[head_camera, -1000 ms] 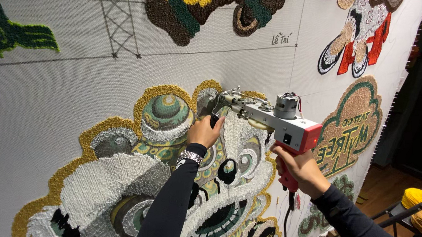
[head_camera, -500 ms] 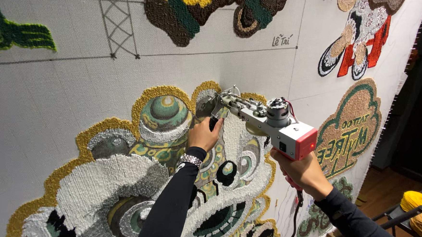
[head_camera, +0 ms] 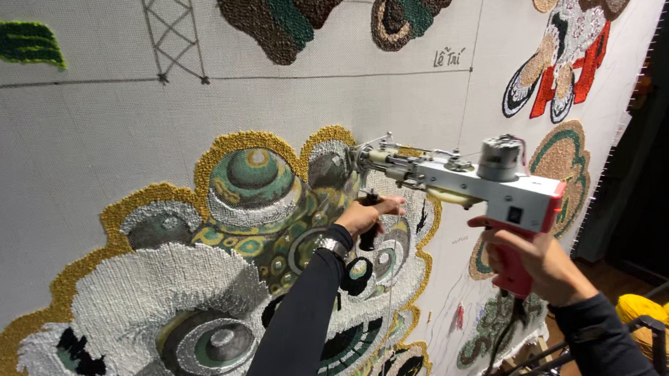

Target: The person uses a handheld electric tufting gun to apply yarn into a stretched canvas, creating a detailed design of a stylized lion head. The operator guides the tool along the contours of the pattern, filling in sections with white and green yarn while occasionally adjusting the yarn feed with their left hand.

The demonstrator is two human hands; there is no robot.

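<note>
The tufting gun [head_camera: 464,181] looks like a fairly heavy, rigid tool, nose-heavy with its motor set on top, so it wants two holds: one on the rear grip and one on the front handle, well away from the needle and moving metal parts at the tip. It is a long grey-white metal body with a round silver motor, a red rear block and a red pistol grip, and its nose is pressed against the stretched cloth [head_camera: 65,149] at the upper right edge of the big lion-head design [head_camera: 224,270]. The right hand [head_camera: 533,258] is wrapped tight around the red grip below the body; the left hand [head_camera: 366,217] is closed around a black front handle under the nose, a watch at its wrist. The lion head is tufted in gold, white, grey and green loops. Right of the gun, on the same cloth, sits a round green and tan badge design [head_camera: 566,168], and above that a red, white and brown figure [head_camera: 564,54]. Far below the gun to the right lie yellow yarn cones [head_camera: 666,319].
</note>
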